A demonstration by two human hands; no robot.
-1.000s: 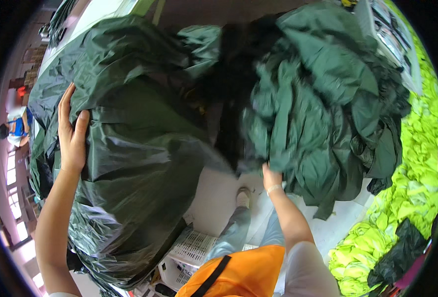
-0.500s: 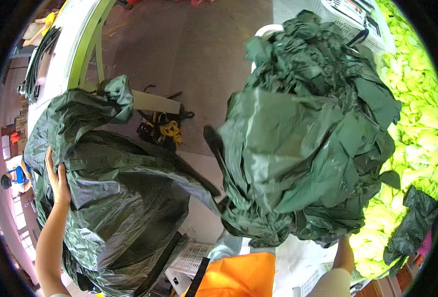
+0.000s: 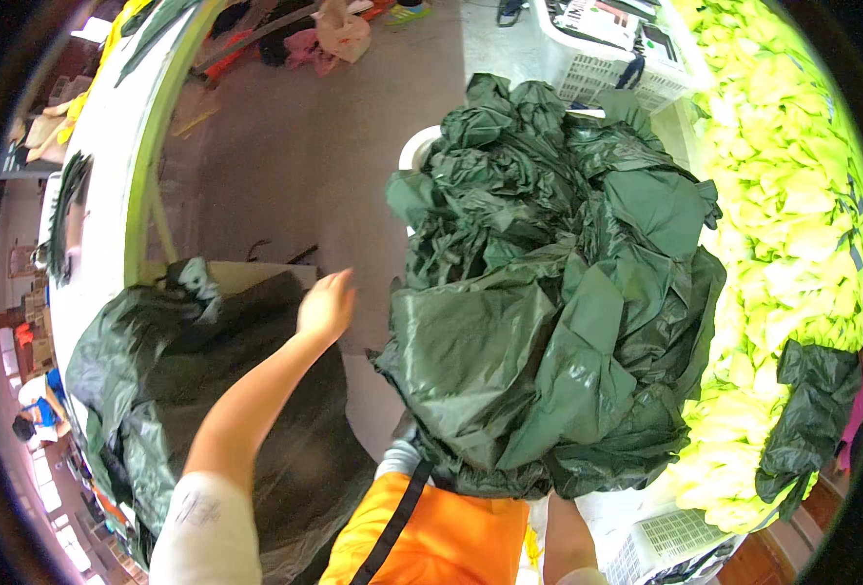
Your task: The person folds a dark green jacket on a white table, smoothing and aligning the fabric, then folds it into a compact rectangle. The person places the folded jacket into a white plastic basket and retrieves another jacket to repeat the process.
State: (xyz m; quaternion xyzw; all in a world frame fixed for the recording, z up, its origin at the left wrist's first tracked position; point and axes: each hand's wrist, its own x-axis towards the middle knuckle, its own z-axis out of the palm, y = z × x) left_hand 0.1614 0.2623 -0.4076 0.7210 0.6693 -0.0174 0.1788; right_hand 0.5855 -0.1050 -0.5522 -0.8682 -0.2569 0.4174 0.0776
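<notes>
A big bundle of crumpled, thin dark green sheeting (image 3: pixel 558 322) fills the middle, hanging in front of my body. My right forearm (image 3: pixel 568 541) goes up beneath its near edge; the hand itself is hidden under the folds. My left hand (image 3: pixel 326 307) is in the air just left of the bundle, apart from it. Its fingers are a little blurred and loosely bent, with nothing visible in them. Below my left arm, a second heap of dark green and blackish sheeting (image 3: pixel 285 400) is draped at the left.
A long white table (image 3: pixel 110 185) with a light green edge runs along the left. A white basket (image 3: pixel 597 78) of assorted items stands at the far right. Bright yellow-green pieces (image 3: pixel 773 224) are heaped along the right, with a dark sheet (image 3: pixel 812 419) on them. Another white basket (image 3: pixel 670 551) sits at lower right.
My left hand has left the left heap and swung right toward the large bundle. The bundle has shifted left in view, and the left heap has sunk and flattened.
</notes>
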